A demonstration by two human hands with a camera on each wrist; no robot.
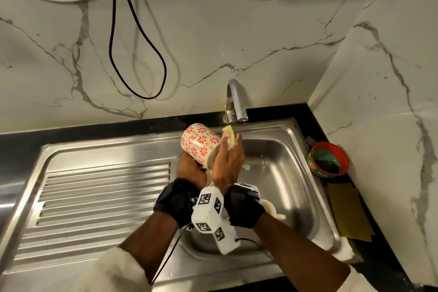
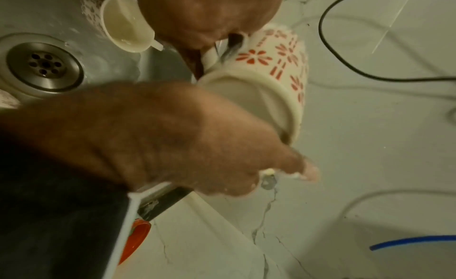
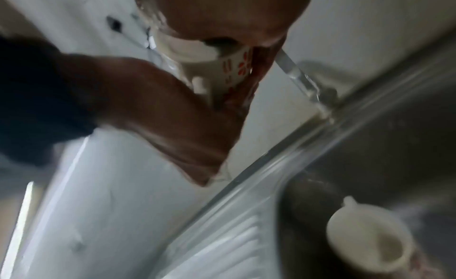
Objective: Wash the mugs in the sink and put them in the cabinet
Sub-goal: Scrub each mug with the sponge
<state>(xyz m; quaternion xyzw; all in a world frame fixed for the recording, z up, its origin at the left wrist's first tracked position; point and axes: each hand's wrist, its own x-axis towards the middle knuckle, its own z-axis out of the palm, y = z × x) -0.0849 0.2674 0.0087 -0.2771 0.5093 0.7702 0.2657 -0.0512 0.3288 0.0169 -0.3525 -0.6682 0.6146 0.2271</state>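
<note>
Fingers: my left hand (image 1: 190, 170) grips the patterned mug (image 1: 201, 146) by its handle; my right hand (image 1: 227, 163) pinches a soapy yellow sponge (image 1: 230, 137).
Mug: tilted above the sink (image 1: 289, 140), just before the tap (image 1: 233, 102).
Wrist views only: second mug (image 3: 370, 242) lying in the sink; drain (image 2: 44, 64).

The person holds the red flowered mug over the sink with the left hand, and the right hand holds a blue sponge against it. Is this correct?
Not fully. The sponge is yellow, not blue, as the head view shows. The rest stands: the left hand holds the red flowered mug over the sink, and the right hand holds the sponge against it.
</note>
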